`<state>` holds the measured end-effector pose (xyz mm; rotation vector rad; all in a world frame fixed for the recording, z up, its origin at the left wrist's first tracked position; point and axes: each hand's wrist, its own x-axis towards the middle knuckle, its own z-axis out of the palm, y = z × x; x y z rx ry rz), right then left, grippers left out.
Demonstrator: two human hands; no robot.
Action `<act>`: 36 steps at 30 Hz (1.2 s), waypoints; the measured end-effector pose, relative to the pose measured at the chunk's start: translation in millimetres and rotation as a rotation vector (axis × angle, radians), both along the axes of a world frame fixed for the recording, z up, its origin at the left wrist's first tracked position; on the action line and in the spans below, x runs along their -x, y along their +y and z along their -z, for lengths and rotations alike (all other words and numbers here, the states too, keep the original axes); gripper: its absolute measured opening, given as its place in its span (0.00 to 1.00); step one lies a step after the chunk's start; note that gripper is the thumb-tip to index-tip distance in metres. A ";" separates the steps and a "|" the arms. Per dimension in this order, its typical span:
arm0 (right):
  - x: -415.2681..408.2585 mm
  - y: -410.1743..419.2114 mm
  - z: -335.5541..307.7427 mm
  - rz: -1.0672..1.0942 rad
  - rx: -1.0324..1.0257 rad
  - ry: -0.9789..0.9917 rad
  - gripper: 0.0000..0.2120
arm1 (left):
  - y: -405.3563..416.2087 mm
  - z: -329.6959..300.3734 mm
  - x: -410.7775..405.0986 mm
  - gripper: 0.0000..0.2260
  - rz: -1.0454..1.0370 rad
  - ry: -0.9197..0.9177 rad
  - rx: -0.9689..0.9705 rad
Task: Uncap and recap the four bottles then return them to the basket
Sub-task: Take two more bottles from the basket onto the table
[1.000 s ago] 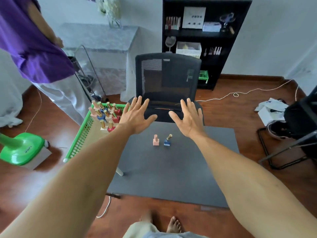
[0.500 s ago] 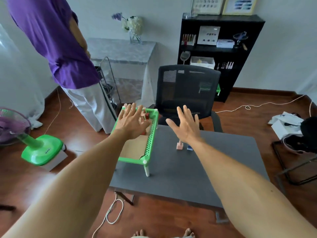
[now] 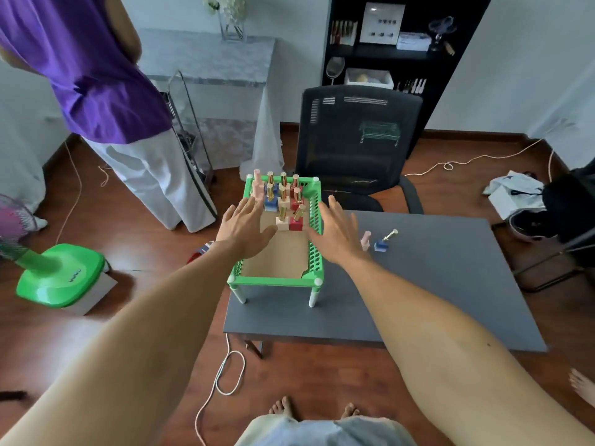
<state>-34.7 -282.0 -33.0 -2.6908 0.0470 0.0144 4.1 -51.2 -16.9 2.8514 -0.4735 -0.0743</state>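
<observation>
Two bottles, pink (image 3: 366, 240) and blue (image 3: 382, 244), stand mid-tabletop (image 3: 450, 284) right of the green basket (image 3: 317, 252) at its left edge; left hand (image 3: 243, 225) and right hand (image 3: 338, 235) hover, grips spread, empty.

A dark grey table (image 3: 434, 284) stands on a wooden floor (image 3: 135, 333). Behind it is a black mesh office chair (image 3: 357, 140), and behind that a black shelf unit (image 3: 402, 43) against the white wall. A person in a purple shirt (image 3: 83, 59) stands at left. A green fan base (image 3: 58, 275) sits on the floor at left. A white cord (image 3: 225, 375) lies looped below the table.
</observation>
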 end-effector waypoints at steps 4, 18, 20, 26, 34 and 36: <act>-3.3 9.5 5.3 0.031 -0.109 0.079 0.29 | -8.5 8.4 -2.4 0.23 -0.001 -0.063 0.034; -18.1 21.3 27.1 0.093 -0.241 -0.042 0.15 | -31.4 35.1 -13.6 0.20 -0.111 0.002 0.237; -20.3 20.9 28.2 0.086 -0.239 -0.060 0.15 | -32.5 34.8 -15.1 0.18 -0.118 -0.002 0.251; -26.1 21.5 27.1 0.078 -0.224 -0.065 0.13 | -33.6 29.3 -14.7 0.15 -0.144 0.022 0.253; -16.2 3.4 7.6 0.109 -0.284 -0.148 0.13 | -38.5 -0.9 -7.5 0.17 -0.095 -0.033 0.274; -14.7 -11.2 0.5 0.125 -0.320 -0.170 0.11 | -45.5 -12.4 -8.6 0.17 -0.067 -0.051 0.285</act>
